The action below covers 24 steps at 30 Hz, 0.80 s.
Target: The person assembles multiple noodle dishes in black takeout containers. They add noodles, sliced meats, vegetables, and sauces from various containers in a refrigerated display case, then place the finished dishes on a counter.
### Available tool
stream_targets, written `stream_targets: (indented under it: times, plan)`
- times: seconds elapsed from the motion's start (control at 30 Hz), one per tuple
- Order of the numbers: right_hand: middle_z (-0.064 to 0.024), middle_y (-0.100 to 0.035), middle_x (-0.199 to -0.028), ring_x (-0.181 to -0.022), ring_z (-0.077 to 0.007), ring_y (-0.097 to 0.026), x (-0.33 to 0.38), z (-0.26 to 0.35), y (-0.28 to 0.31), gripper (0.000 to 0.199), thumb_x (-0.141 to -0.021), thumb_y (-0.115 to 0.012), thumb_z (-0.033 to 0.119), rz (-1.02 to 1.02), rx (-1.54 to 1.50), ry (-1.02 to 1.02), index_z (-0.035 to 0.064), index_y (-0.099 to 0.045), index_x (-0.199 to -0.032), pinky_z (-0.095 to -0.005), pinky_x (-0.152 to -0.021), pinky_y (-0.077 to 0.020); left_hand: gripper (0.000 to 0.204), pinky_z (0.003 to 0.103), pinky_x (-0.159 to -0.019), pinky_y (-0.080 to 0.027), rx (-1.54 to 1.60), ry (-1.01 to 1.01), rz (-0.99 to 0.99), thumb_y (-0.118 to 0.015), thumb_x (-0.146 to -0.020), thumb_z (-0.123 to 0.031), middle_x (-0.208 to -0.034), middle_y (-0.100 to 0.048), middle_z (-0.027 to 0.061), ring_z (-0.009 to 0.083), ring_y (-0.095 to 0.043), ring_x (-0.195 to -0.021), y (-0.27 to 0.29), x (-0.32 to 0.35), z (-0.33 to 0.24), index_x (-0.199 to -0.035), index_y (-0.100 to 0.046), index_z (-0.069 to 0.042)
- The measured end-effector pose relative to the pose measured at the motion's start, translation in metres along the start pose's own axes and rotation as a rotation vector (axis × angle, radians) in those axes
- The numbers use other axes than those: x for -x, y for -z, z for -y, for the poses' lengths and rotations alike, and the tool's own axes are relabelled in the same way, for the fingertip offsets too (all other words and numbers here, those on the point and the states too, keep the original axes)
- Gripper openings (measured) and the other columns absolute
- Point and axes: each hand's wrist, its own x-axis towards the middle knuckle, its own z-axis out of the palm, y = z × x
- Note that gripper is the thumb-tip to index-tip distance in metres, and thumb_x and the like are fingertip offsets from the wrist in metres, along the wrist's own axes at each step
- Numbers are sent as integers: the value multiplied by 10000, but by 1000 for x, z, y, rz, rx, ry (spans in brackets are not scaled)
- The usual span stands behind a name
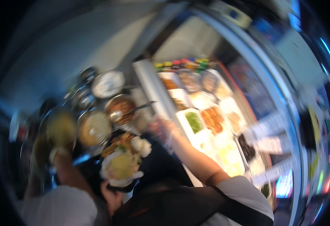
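Note:
My left hand comes up from the lower edge, its fingers closed on the near rim of a dark bowl. The bowl is heaped with food: a round yellow piece lies on something white, a white clump sits at the right, and brown and orange bits lie at the far side. My right hand, in what looks like a clear plastic glove, reaches out between the pots and the lit food case. Motion smears its fingers, so whether it holds anything is unclear.
Beyond the bowl stand a metal pot of brown food with a ladle, a pot of pale food and a white-filled pot. Right, white trays hold chopped greens and orange pieces. A co-worker's hand is near a yellow-filled container.

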Motion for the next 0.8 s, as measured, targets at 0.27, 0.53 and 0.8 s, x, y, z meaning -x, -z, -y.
stream_targets:
  times: [0.27, 0.53, 0.8]
  plan:
    - [-60, -544, -692, -586, -137, -542, 121, -17, 84, 202, -889, -515, 155, 227, -92, 169, 41, -514, -1056, -249, -502, -451, 629, 442, -920, -406, -279, 146, 261, -500, -780, -380, -1274, -452, 118, 299, -468, -1130, -65, 20, -5, -1305, -372, -58]
    - [-77, -569, -792, -653, -134, -559, 224, -47, 195, 251, -900, -517, 169, 134, -170, 445, 17, -503, -1100, -249, -591, -476, 557, 430, -930, -399, -391, 329, 563, -491, -784, -370, -1192, -512, 140, 304, -505, -1062, -204, 158, 53, -1237, -448, -49]
    - [-98, -604, -885, -735, -134, -578, 339, -62, 300, 252, -896, -546, 197, 33, -113, 520, 10, -548, -1065, -237, -660, -488, 514, 460, -849, -475, -381, 693, 761, -509, -801, -414, -1149, -543, 135, 303, -561, -1014, -349, 322, 127, -1194, -504, -84]
